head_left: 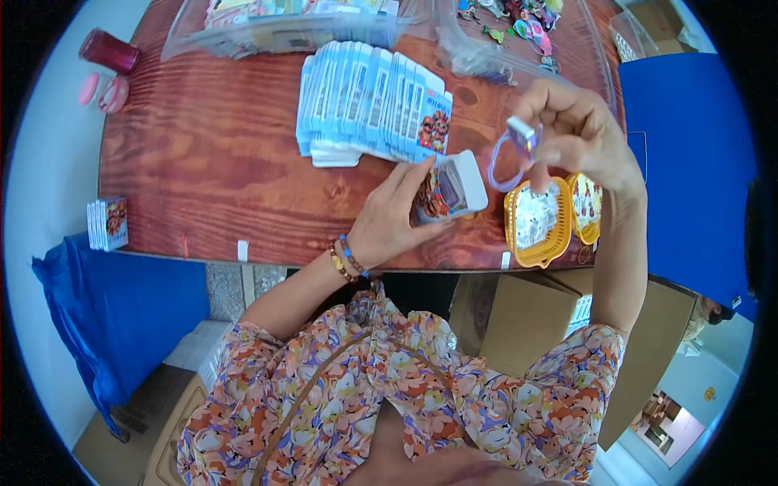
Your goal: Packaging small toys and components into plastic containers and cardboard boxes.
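Observation:
My left hand (pixel 391 209) is wrapped round a small printed carton (pixel 454 188), its white top flap (pixel 472 180) standing open toward the right. Something greyish shows inside the carton's opening. To the right of it, in the air, my right hand (pixel 571 134) pinches a small white piece (pixel 520 128) with a looped purple cord (pixel 504 168) hanging from it; its exact kind is too blurred to tell. Below that hand stands a yellow basket (pixel 510 235) holding small white packets (pixel 536 215). Beyond my left hand lies a fanned stack of flat light-blue cartons (pixel 365 101).
A second yellow basket (pixel 598 231) adjoins the first. Clear plastic bins stand at the back, one with papers (pixel 300 36), one with colourful trinkets (pixel 531 36). Filled cartons (pixel 108 223) sit at the left edge, a red jar (pixel 109 51) at the far left. Cardboard boxes (pixel 523 320) stand below the table.

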Demonstrator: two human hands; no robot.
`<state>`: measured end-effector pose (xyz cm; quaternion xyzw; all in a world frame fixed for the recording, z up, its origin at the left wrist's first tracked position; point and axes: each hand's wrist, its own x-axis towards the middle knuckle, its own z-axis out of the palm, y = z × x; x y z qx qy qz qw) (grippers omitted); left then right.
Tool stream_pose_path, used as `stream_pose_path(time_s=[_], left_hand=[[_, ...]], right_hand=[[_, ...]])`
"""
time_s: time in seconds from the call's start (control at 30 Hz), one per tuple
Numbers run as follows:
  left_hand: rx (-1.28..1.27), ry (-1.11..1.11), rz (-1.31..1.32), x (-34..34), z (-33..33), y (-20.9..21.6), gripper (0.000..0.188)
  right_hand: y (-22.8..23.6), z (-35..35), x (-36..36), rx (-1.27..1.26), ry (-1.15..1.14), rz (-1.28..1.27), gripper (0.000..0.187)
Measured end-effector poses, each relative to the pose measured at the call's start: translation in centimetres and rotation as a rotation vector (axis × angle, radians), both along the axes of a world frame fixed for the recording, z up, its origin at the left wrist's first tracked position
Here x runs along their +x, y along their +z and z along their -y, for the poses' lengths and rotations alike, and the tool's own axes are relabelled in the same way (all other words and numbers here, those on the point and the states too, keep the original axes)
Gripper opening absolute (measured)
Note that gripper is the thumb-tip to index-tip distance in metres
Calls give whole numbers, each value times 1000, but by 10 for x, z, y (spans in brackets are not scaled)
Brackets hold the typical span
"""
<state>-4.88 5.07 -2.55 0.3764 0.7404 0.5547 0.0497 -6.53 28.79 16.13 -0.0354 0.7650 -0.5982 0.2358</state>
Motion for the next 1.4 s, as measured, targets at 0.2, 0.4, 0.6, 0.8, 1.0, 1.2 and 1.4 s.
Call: stream_pose_path(time_s=[0.2, 0.4, 0.6, 0.8, 1.0, 1.2, 1.4], left_hand=[[-19, 57, -35, 19, 19, 15, 86], [-67, 148, -135, 27, 32, 15, 89], [-126, 163, -162, 34, 35, 16, 89], [-176, 160, -165, 39, 33, 16, 91], [-217, 167, -100, 37, 35, 8, 94], [-218, 212, -88, 37, 38, 9, 88], [-126, 246, -87, 35, 39, 9, 79]], right_hand=[[-33, 33, 35, -131, -60, 128, 31], [-34, 55, 53, -89, -137, 243, 29], [-32, 75, 71, 515, -25, -159, 21], [-48, 93, 82, 1064, 169, -609, 28], [-47, 92, 87, 1022, 146, -625, 31], [-60, 86, 95, 722, -19, -591, 29], [-70, 99, 112, 371, -288, -454, 22]])
